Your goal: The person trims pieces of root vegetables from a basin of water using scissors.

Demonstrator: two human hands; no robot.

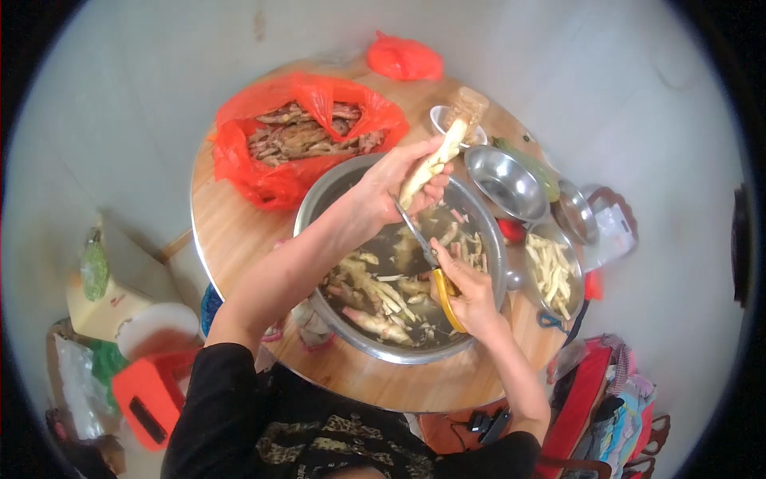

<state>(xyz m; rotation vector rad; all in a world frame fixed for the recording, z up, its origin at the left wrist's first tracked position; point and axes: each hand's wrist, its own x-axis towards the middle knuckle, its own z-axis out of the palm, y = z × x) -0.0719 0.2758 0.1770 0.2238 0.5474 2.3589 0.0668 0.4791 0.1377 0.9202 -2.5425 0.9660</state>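
My left hand (401, 174) is closed around a long, pale, knobbly peeled root (431, 169), held tilted above a large metal basin (496, 263). In my right hand (469, 294) is a pair of scissors (447, 299) with yellow handles. Their metal blades point up and left, with the tips close to the lower end of the root; whether they touch it I cannot tell. Below both hands, several pale and pinkish root pieces (375, 289) lie in the basin's murky water.
An open red plastic bag (239, 172) of brown, unpeeled roots (307, 134) sits at the table's back left. To the right stand metal bowls (504, 182) and a bowl of pale pieces (550, 271). Behind the root are a jar (469, 104) and white bowl (437, 120).
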